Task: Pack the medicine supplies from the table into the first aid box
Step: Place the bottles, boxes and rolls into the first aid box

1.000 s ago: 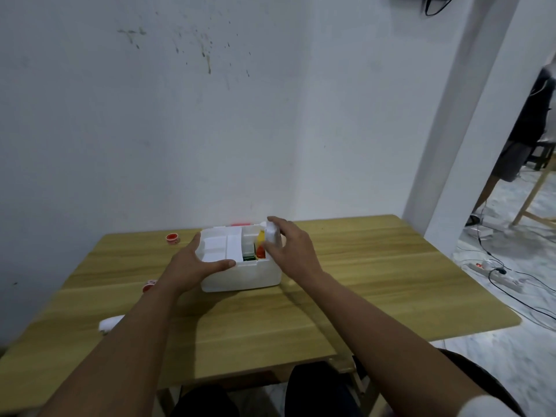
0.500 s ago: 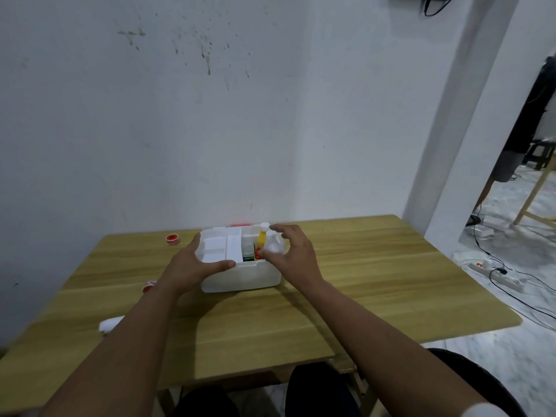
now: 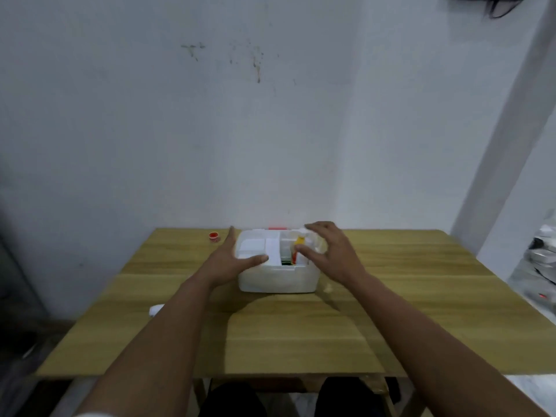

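Released, right hand [image 3: 331, 254] fingers spread empty over first aid box [image 3: 278, 278]; left hand [image 3: 231, 260] braces it; no legible labels.

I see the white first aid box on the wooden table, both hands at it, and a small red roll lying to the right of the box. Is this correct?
Not quite. In the head view the small red roll lies left of the first aid box, near the table's far edge. The left hand and right hand are at the box.
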